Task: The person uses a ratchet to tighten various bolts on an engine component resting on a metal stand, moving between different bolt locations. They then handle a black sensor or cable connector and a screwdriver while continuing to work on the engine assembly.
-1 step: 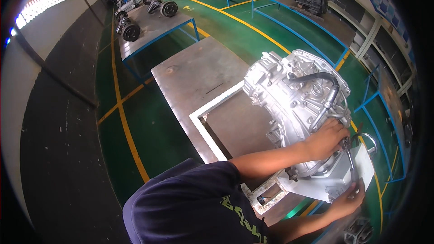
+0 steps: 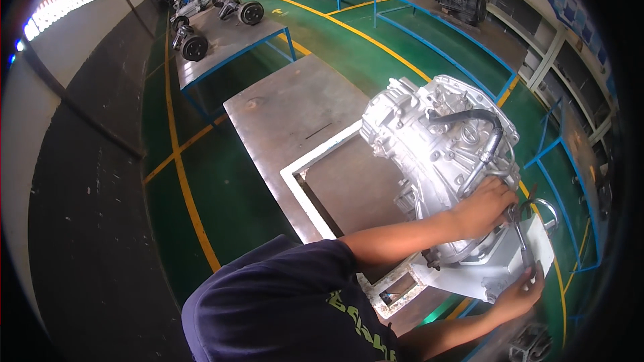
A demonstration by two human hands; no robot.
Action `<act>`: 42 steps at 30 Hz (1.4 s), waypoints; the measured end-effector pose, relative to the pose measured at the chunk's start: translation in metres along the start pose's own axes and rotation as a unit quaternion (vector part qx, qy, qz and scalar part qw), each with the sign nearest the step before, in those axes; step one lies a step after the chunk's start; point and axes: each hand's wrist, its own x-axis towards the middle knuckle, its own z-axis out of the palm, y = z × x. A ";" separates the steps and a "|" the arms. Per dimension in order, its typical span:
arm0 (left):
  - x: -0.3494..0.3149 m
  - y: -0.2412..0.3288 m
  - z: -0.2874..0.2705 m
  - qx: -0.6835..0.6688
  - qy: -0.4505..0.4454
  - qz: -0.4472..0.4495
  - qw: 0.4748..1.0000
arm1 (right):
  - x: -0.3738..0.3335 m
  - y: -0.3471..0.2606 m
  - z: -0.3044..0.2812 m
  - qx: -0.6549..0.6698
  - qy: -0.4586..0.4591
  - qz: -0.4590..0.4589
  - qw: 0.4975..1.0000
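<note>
A silver gearbox [image 2: 429, 147] with a black hose [image 2: 479, 115] across its top stands on a white metal frame [image 2: 312, 194]. At its near right side, my left hand [image 2: 488, 206] is closed around the head end of a ratchet wrench [image 2: 520, 236]; its fingers partly hide that end and whatever the wrench sits on. The chrome handle slants down toward me. My right hand [image 2: 518, 296] grips the handle's lower end between thumb and fingers. Beside the wrench are a white bracket plate [image 2: 539, 245] and a curved metal pipe [image 2: 551, 209].
The steel bench top [image 2: 288, 100] stretches away to the left of the gearbox. Farther off stands another blue-legged table [image 2: 235, 47] with wheel hubs [image 2: 194, 47]. More blue-framed tables [image 2: 446, 27] and shelving line the right. A metal part [image 2: 530, 343] lies low at the right.
The wrench handle and my right hand have shifted very slightly to the right. My left hand stays at the wrench head.
</note>
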 end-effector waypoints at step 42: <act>-0.003 0.003 -0.001 0.027 -0.014 -0.008 0.999 | -0.031 0.022 -0.009 -0.099 0.111 -0.114 0.982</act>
